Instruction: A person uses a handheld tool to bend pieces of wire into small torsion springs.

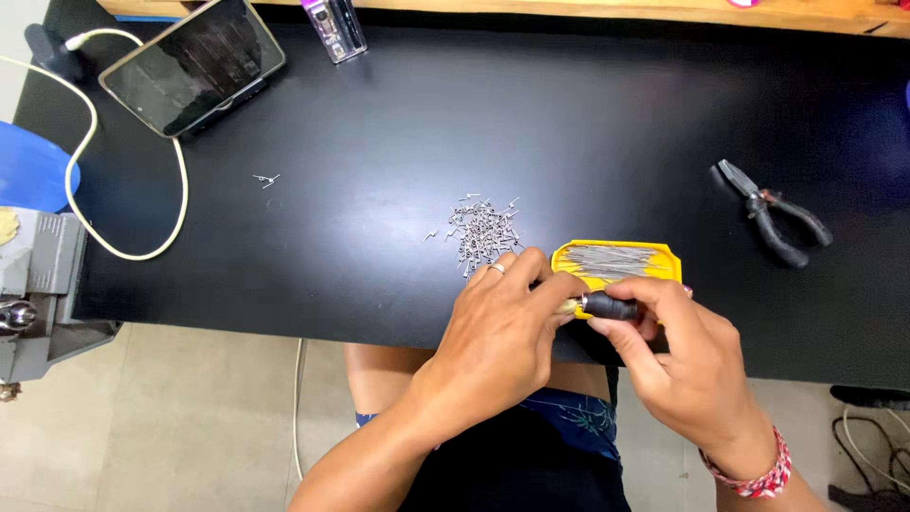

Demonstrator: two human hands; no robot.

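My right hand (684,358) grips a small tool with a black handle (611,305) near the table's front edge. My left hand (498,332), a ring on one finger, pinches the tool's brass-coloured tip (570,306). Just behind both hands lies a yellow tray (669,258) filled with thin metal pins. A pile of small bent metal pieces (483,231) sits on the black table (398,152) right beyond my left hand.
Black-handled pliers (773,213) lie at the right. A phone (192,64) on a stand with a white cable (90,152) is at the back left. A grey vise (38,275) is clamped at the left edge. Two stray pins (267,179) lie mid-left.
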